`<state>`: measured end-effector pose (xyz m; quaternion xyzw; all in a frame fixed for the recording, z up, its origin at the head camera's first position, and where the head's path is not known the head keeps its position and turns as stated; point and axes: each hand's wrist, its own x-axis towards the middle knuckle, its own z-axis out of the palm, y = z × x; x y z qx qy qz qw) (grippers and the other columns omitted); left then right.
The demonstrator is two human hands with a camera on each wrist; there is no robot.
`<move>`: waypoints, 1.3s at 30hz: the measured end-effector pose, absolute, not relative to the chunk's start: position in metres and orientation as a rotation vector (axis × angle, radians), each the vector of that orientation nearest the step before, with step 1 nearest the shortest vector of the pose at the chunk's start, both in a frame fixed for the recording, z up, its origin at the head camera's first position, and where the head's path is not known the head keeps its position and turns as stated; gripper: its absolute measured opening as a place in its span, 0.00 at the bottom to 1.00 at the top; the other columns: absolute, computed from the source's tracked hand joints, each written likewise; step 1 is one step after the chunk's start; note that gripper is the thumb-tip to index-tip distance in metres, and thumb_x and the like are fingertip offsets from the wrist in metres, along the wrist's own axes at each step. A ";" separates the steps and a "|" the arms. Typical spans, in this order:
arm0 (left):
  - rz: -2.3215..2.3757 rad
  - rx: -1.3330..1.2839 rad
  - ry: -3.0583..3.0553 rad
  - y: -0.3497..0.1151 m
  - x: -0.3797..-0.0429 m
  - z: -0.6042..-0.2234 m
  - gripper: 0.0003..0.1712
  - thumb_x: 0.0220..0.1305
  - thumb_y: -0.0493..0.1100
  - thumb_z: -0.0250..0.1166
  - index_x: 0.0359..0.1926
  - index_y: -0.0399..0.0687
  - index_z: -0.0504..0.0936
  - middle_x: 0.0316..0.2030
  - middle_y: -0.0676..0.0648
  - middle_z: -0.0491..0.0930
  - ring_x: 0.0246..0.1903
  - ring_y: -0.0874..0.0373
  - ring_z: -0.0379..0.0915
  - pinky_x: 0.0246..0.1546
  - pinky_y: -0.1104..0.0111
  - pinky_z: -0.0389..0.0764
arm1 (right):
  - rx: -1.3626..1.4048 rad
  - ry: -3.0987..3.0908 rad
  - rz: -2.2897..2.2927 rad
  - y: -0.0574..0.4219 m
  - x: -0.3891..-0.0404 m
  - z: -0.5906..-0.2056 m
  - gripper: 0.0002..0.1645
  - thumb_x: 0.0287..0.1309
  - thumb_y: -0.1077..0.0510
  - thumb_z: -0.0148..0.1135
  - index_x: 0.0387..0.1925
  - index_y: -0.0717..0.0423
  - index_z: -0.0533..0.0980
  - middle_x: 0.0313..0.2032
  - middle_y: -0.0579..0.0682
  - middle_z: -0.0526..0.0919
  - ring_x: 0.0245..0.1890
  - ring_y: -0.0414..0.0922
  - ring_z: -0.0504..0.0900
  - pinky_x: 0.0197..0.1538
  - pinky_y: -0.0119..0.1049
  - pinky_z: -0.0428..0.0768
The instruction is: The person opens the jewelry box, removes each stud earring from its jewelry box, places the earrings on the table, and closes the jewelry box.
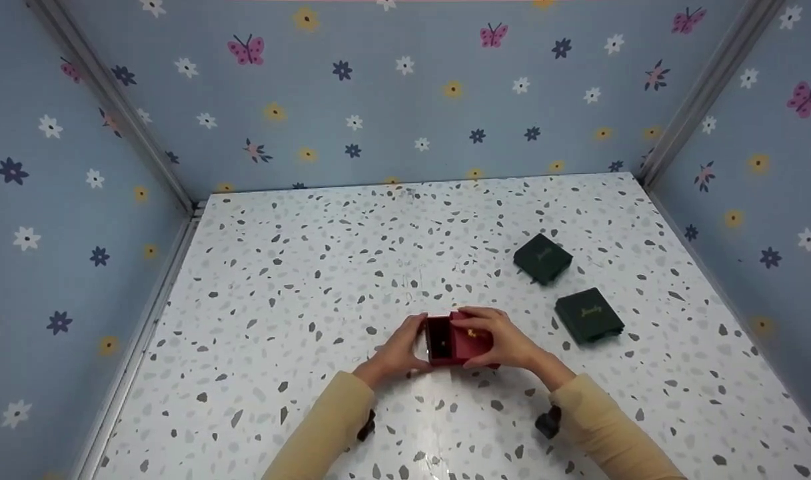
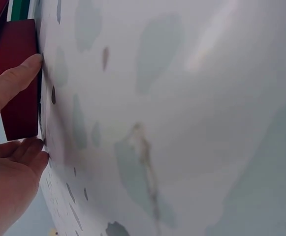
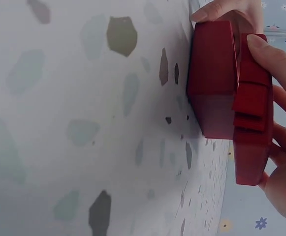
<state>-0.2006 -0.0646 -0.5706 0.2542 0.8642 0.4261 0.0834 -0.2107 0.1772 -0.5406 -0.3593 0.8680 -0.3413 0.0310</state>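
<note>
From the right wrist alone, the lid (image 3: 251, 157) shows a bow (image 3: 251, 105).

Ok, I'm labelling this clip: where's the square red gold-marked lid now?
In the head view, the square red lid is slightly right of lower centre, held in the right hand, with the open dark-lined red box showing on its left.

Left sleeve (image 1: 325, 423) and right sleeve (image 1: 615, 427) were long, yellowish tan, lightly creased. Left gadget (image 1: 366, 427) was small, black, partly hidden; right gadget (image 1: 548, 423) was dark, rounded. Left hand (image 1: 397, 350) and right hand (image 1: 508, 340) were bare.
</note>
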 end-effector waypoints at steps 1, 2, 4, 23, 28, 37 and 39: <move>1.269 0.758 2.579 -0.065 -0.201 -0.570 0.56 0.34 0.39 0.75 0.62 0.28 0.51 0.56 0.38 0.60 0.57 0.48 0.57 0.59 0.62 0.57 | -1.103 2.680 -1.049 0.179 -0.210 -0.541 0.42 0.31 0.43 0.72 0.54 0.48 0.72 0.59 0.53 0.65 0.57 0.51 0.60 0.55 0.51 0.60; 1.266 0.762 2.577 -0.065 -0.201 -0.570 0.56 0.34 0.39 0.75 0.62 0.27 0.51 0.57 0.37 0.60 0.57 0.48 0.57 0.59 0.62 0.56 | -1.098 2.683 -1.051 0.181 -0.210 -0.541 0.42 0.31 0.44 0.73 0.54 0.47 0.72 0.59 0.52 0.65 0.57 0.51 0.60 0.55 0.52 0.60; 1.268 0.763 2.568 -0.066 -0.201 -0.569 0.56 0.34 0.38 0.75 0.62 0.28 0.51 0.57 0.37 0.60 0.58 0.48 0.56 0.59 0.61 0.55 | -1.086 2.686 -1.058 0.184 -0.209 -0.541 0.42 0.30 0.45 0.74 0.54 0.47 0.72 0.59 0.52 0.65 0.57 0.52 0.60 0.54 0.52 0.61; 1.293 0.720 2.616 -0.066 -0.199 -0.567 0.58 0.31 0.55 0.75 0.61 0.33 0.58 0.55 0.42 0.64 0.55 0.51 0.60 0.56 0.63 0.61 | -1.032 2.676 -1.085 0.215 -0.203 -0.547 0.41 0.31 0.45 0.73 0.54 0.48 0.72 0.59 0.52 0.64 0.57 0.52 0.61 0.53 0.51 0.64; 1.315 0.713 2.608 -0.066 -0.198 -0.567 0.57 0.32 0.54 0.75 0.61 0.33 0.58 0.54 0.42 0.65 0.54 0.50 0.61 0.56 0.61 0.62 | -1.049 2.668 -1.072 0.221 -0.202 -0.547 0.42 0.32 0.44 0.72 0.54 0.50 0.72 0.59 0.53 0.64 0.57 0.53 0.61 0.52 0.52 0.65; 1.311 0.682 2.616 -0.067 -0.198 -0.567 0.54 0.33 0.53 0.74 0.61 0.35 0.60 0.53 0.43 0.66 0.54 0.50 0.62 0.56 0.61 0.61 | -1.047 2.638 -0.999 0.227 -0.203 -0.553 0.43 0.31 0.44 0.72 0.55 0.50 0.71 0.59 0.54 0.64 0.57 0.54 0.61 0.53 0.52 0.64; 1.303 0.682 2.621 -0.067 -0.198 -0.567 0.54 0.33 0.53 0.74 0.60 0.35 0.60 0.53 0.43 0.67 0.53 0.51 0.63 0.55 0.61 0.62 | -1.023 2.621 -0.991 0.227 -0.203 -0.554 0.43 0.31 0.44 0.73 0.55 0.49 0.71 0.60 0.53 0.63 0.57 0.54 0.61 0.53 0.52 0.63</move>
